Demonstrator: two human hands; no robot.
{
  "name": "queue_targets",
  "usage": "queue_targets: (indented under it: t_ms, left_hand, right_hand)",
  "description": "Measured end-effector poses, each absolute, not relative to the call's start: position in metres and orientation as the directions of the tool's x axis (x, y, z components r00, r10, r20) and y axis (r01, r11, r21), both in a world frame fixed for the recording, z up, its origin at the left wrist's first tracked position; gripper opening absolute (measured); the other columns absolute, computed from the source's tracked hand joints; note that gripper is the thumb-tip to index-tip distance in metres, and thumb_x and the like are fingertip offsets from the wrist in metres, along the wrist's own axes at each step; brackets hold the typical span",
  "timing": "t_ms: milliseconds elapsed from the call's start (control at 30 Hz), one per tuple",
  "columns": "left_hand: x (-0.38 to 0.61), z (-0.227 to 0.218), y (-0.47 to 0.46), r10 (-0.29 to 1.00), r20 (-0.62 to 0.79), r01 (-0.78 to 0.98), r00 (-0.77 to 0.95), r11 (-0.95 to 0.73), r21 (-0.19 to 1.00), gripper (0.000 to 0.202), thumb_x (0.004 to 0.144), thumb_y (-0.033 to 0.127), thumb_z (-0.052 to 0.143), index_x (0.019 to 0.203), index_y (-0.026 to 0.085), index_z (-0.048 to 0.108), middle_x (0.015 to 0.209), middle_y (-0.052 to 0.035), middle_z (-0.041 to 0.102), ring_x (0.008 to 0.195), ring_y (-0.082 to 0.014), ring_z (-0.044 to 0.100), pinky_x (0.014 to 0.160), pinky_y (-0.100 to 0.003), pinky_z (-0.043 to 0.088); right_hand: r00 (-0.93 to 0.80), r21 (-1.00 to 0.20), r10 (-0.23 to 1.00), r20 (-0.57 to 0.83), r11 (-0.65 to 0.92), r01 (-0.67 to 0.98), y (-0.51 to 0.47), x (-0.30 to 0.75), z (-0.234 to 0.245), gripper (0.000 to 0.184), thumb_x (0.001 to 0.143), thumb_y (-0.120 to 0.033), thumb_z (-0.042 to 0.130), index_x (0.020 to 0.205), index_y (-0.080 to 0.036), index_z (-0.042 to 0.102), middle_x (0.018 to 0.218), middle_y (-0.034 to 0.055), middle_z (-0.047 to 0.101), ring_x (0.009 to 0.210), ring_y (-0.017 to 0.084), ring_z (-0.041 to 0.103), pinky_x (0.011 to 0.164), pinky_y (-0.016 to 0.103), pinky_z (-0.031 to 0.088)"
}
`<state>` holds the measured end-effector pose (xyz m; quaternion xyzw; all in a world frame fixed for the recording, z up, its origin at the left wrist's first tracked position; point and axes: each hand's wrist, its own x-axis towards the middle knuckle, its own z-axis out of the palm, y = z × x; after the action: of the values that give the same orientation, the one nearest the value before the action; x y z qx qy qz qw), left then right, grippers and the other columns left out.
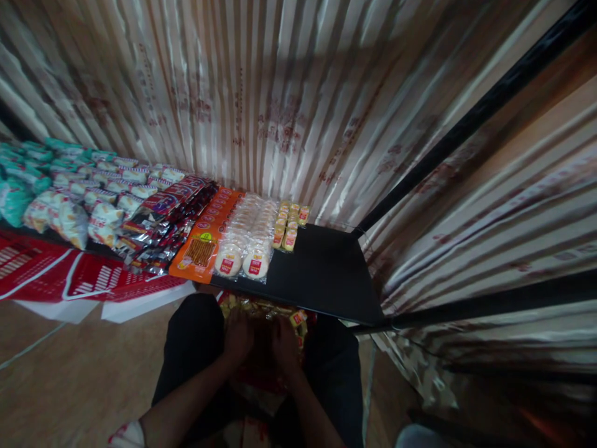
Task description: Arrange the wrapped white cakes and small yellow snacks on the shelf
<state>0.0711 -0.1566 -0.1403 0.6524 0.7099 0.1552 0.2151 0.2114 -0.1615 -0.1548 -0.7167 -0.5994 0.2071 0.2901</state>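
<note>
Both of my hands are down between my knees, at a dark red container point(263, 373) that holds several small gold-wrapped snack packets point(298, 318). My left hand point(239, 336) is at the left part of the packets, and my right hand point(284, 339) is a short way to its right. Shadow hides the fingers of both hands, so what they grip, if anything, does not show. Above them on the black shelf point(321, 264), matching yellow snack packets point(290, 227) stand in short rows beside clear-wrapped round white crackers point(242, 255).
Left along the shelf lie orange pretzel bags point(198, 252), dark shiny packets point(163, 214), white snack bags point(105, 218) and green bags point(18, 186). Red baskets point(102, 277) stand below. A black post point(448, 137) rises at the right before a striped curtain point(280, 93).
</note>
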Motion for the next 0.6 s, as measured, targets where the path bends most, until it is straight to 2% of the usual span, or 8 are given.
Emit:
queue_targets:
  t_ms: [100, 233, 333, 467, 600]
  left_hand:
    - [0.061, -0.142, -0.138, 0.992, -0.09, 0.897, -0.086, 0.117, 0.426, 0.051, 0.073, 0.008, 0.041, 0.124, 0.004, 0.046, 0.132, -0.0217, 0.046, 0.127, -0.0304, 0.039, 0.102, -0.045, 0.033]
    - [0.054, -0.144, -0.12, 0.993, -0.076, 0.914, -0.09, 0.113, 0.39, 0.038, 0.075, 0.004, 0.037, 0.107, 0.004, 0.057, 0.115, -0.02, 0.058, 0.113, -0.0283, 0.051, 0.096, -0.041, 0.038]
    - [0.052, -0.148, -0.11, 0.993, -0.084, 0.912, -0.077, 0.105, 0.396, 0.033, 0.076, 0.005, 0.037, 0.1, 0.007, 0.059, 0.101, -0.0159, 0.062, 0.104, -0.0261, 0.055, 0.09, -0.038, 0.042]
    - [0.05, -0.153, -0.102, 0.992, -0.114, 0.901, -0.063, 0.105, 0.42, 0.026, 0.079, 0.017, 0.044, 0.1, 0.009, 0.058, 0.099, -0.0146, 0.062, 0.1, -0.0262, 0.056, 0.088, -0.039, 0.042]
    - [0.05, -0.158, -0.099, 0.991, -0.072, 0.875, -0.109, 0.13, 0.466, 0.034, 0.08, 0.03, 0.049, 0.107, 0.011, 0.056, 0.11, -0.0156, 0.059, 0.108, -0.0285, 0.051, 0.093, -0.042, 0.039]
  right_hand:
    - [0.193, -0.605, 0.981, 0.034, -0.133, 0.785, -0.161, 0.218, -0.164, 0.041, 0.078, -0.019, 0.034, 0.107, -0.013, 0.062, 0.112, 0.0142, 0.063, 0.109, 0.023, 0.056, 0.095, 0.04, 0.041]
    - [0.221, -0.542, 0.971, 0.093, -0.137, 0.829, -0.153, 0.231, -0.168, 0.043, 0.08, -0.021, 0.033, 0.113, -0.009, 0.058, 0.12, 0.0163, 0.058, 0.115, 0.025, 0.05, 0.097, 0.042, 0.039]
    - [0.231, -0.452, 0.967, 0.104, -0.161, 0.877, -0.141, 0.242, -0.164, 0.041, 0.079, -0.02, 0.036, 0.112, -0.01, 0.058, 0.116, 0.0163, 0.06, 0.111, 0.026, 0.051, 0.094, 0.041, 0.039]
    - [0.23, -0.277, 0.971, -0.061, -0.238, 0.931, -0.126, 0.253, -0.156, 0.034, 0.08, -0.021, 0.041, 0.1, -0.01, 0.065, 0.098, 0.018, 0.066, 0.098, 0.028, 0.058, 0.085, 0.037, 0.042]
    - [0.202, -0.191, 0.959, -0.2, -0.24, 0.952, -0.113, 0.256, -0.152, 0.035, 0.084, -0.029, 0.041, 0.097, -0.009, 0.068, 0.096, 0.02, 0.067, 0.096, 0.03, 0.061, 0.082, 0.039, 0.042]
